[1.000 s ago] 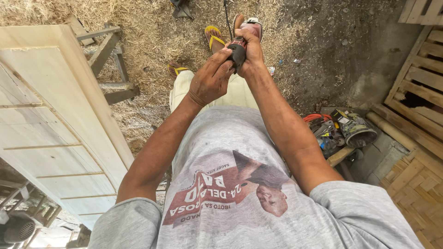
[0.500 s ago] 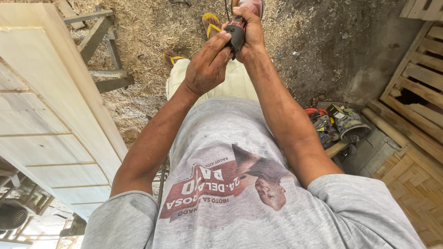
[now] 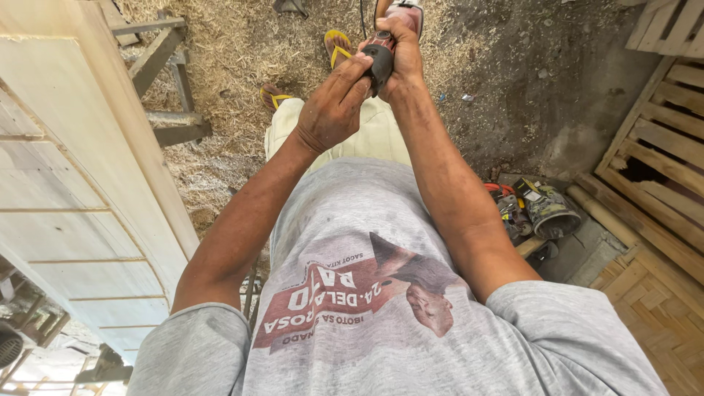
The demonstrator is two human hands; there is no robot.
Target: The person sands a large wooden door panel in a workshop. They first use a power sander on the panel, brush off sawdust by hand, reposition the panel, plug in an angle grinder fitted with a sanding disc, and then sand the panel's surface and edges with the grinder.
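Note:
I look down my own chest in a grey printed shirt. Both arms reach out in front of me. My right hand (image 3: 400, 51) is wrapped around the dark grey body of a small power tool (image 3: 379, 55), whose red and white head (image 3: 402, 10) sticks out past my fingers. My left hand (image 3: 334, 106) rests against the tool's near side, fingertips touching its body. A black cord (image 3: 361, 18) runs from the tool toward the top edge. My feet in yellow flip-flops (image 3: 336, 42) stand on the sawdust below.
A pale wooden panelled door (image 3: 81, 191) lies along the left. Behind it stands a grey wooden trestle (image 3: 165, 81). Wood shavings (image 3: 235, 59) cover the dirt floor. Slatted pallets (image 3: 660, 139) lean at the right, with several tools (image 3: 532, 209) piled beside them.
The view has drifted a little, so my hands and the tool sit higher in the frame. Both hands keep the same hold on the tool.

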